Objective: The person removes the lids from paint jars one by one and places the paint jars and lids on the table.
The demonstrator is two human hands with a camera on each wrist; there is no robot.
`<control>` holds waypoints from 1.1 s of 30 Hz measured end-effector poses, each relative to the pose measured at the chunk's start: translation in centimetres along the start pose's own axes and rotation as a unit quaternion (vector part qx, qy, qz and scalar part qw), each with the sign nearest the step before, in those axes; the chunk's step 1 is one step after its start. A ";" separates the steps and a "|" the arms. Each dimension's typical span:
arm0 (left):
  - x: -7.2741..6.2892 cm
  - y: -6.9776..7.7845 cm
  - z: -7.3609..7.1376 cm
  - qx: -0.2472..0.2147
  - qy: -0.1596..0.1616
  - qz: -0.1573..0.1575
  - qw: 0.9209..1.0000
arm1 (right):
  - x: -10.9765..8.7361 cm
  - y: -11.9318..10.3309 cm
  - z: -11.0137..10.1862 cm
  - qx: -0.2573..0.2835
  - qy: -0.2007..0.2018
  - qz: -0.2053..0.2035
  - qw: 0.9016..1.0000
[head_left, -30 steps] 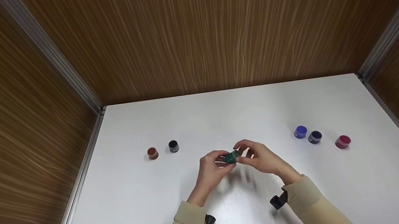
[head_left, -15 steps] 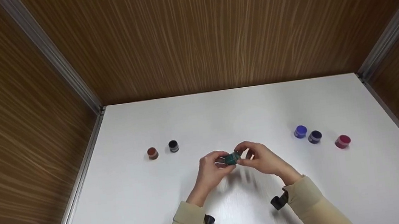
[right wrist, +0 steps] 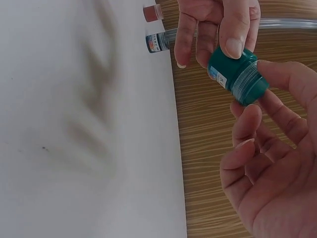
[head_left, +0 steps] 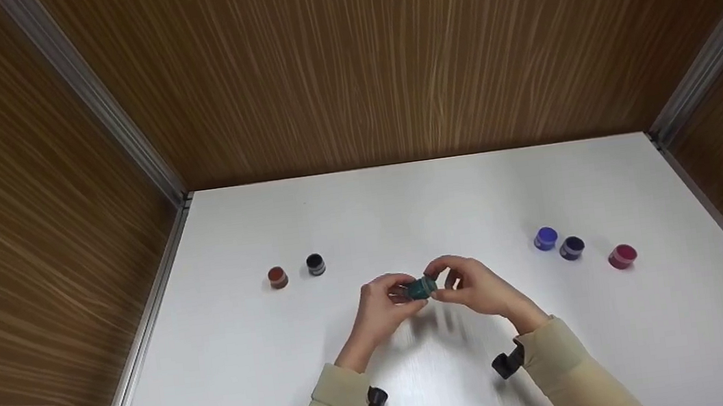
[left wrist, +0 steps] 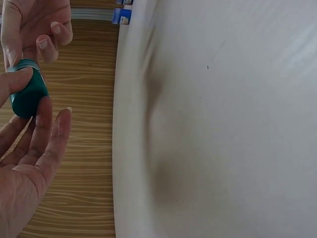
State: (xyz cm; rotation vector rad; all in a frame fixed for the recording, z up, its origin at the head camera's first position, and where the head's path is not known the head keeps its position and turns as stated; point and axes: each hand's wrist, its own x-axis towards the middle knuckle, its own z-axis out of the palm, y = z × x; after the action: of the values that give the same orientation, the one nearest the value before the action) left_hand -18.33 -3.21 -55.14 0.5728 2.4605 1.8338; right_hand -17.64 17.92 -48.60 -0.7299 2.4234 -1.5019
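Note:
A small green paint jar [head_left: 421, 287] is held tilted above the white table, between the two hands. The left hand [head_left: 380, 311] grips its body, thumb on one side and fingers on the other. At the jar's ridged, translucent lid end [right wrist: 246, 82], the right hand [head_left: 475, 289] pinches with thumb and index finger, while its other fingers curl loosely below. The right wrist view shows a small printed label [right wrist: 218, 77] on the jar's side. In the left wrist view the green jar [left wrist: 28, 96] sits between the same fingers, its lid end toward the right hand.
On the left of the white table [head_left: 404, 211] stand a brown jar [head_left: 277, 277] and a black jar [head_left: 316, 264]. To the right are a violet jar [head_left: 546, 238], a dark blue jar [head_left: 572, 247] and a crimson jar [head_left: 622, 256]. Wood-grain panels [head_left: 344, 60] enclose the table.
The right fingers have shifted slightly round the lid end, and the jar has tipped a little. Both hands otherwise stay in place, and the jars on the table have not moved.

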 end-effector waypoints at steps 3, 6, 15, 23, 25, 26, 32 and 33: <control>0.0 0.0 -0.2 -0.005 -0.009 -0.008 1.000 | 0.0 0.1 0.0 0.001 -0.003 0.001 1.000; 0.0 0.1 -0.2 -0.018 -0.016 -0.017 1.000 | 0.0 0.1 -0.1 0.002 -0.007 -0.005 1.000; -0.1 0.2 -0.4 -0.044 -0.036 -0.023 0.998 | -0.2 0.1 -0.4 0.003 -0.015 -0.018 1.000; -0.2 0.1 -0.4 -0.044 -0.048 -0.022 0.998 | -0.2 0.5 -0.4 0.001 -0.015 -0.027 1.000; -0.2 0.1 -0.4 -0.045 -0.049 -0.023 0.998 | -0.2 0.6 -0.4 0.001 -0.015 -0.031 0.999; -0.3 0.1 -0.5 -0.045 -0.051 -0.023 0.997 | -0.2 0.6 -0.4 0.000 -0.015 -0.034 0.999; -0.2 0.1 -0.6 -0.051 -0.062 -0.032 0.996 | -0.2 0.7 -0.3 0.006 -0.018 -0.040 0.999; -0.2 0.0 -0.6 -0.050 -0.064 -0.035 0.996 | -0.2 0.8 -0.3 0.007 -0.020 -0.041 0.999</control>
State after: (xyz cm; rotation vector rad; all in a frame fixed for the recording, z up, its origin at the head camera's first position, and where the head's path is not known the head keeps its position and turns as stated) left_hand -18.26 -3.85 -54.95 0.5734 2.2627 1.8216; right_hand -17.79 18.57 -49.14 -0.8559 2.3784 -1.5185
